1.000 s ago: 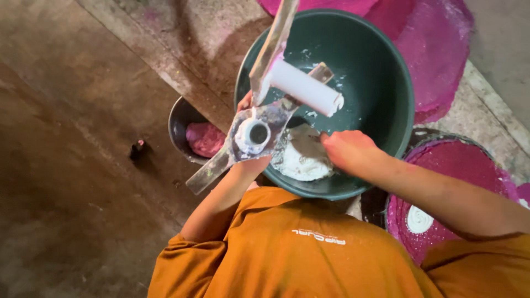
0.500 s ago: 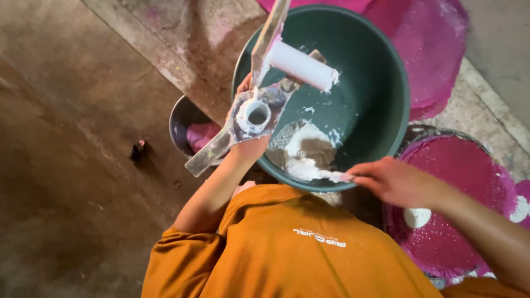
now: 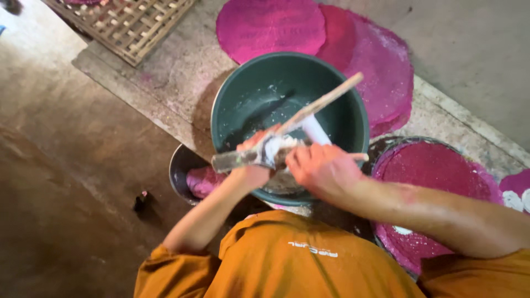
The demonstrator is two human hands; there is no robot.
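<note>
A deep, round plastic basin (image 3: 342, 118) of dull green is seen from above, its smooth inner wall smeared and flecked with white paste. Across its near rim a press-like tool (image 3: 287, 132) is held: a long, pale wooden stick runs slantwise up to the right, a flat greyish bar juts out to the left, and a white cylindrical tube is angled down into the basin. The tool's middle is caked with wet white dough.

The left hand (image 3: 255, 160) is closed around the tool's grey bar and dough-coated middle, fingers wrapped tight. The right hand (image 3: 323, 170) is laid just beside it, curled over the tool's near side; whether it is gripping or only pressing cannot be told.

A small dark metal bowl (image 3: 179, 171) is set against the basin's left side, with a soft lump of pink dough (image 3: 201, 181) lying in it. Thin, round magenta sheets (image 3: 270, 25) with a grainy, matte face are spread overlapping on the rough concrete floor beyond the basin. Another such sheet is laid on a round tray (image 3: 436, 171) at the right. A woven bamboo lattice (image 3: 127, 22) lies at the upper left. An orange shirt (image 3: 309, 259) of smooth cloth fills the lower edge.
</note>
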